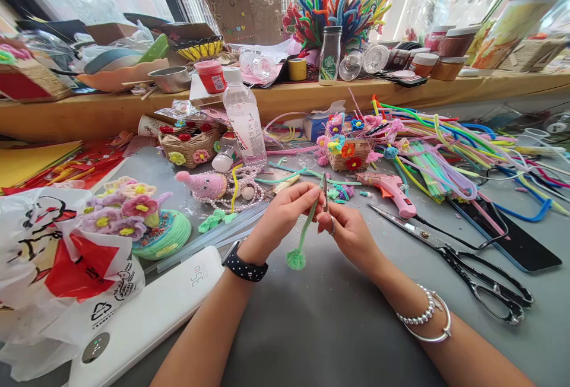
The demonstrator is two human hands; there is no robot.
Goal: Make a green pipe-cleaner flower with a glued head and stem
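My left hand (pixel 288 208) pinches the stem of a light green pipe cleaner (pixel 304 234), whose fluffy, curled end (pixel 295 259) hangs below the fingers. My right hand (pixel 351 234) is closed round a small dark metal tool (pixel 325 188), apparently small scissors, with its tip pointing up against the stem's upper end. Fingers hide most of the tool's handle. Both hands meet above the grey table (pixel 312 327). Just beyond them lie short green and purple pipe cleaner bits (pixel 342 192) and a pink glue gun (pixel 392 191).
Large black-handled scissors (pixel 449 250) and a dark phone (pixel 507 235) lie at right, near piled pipe cleaners (pixel 445 155). At left are a white power bank-like device (pixel 151 316), a plastic bag (pixel 66 268) and a flower-topped green piece (pixel 164 235). A bottle (pixel 244 120) stands behind.
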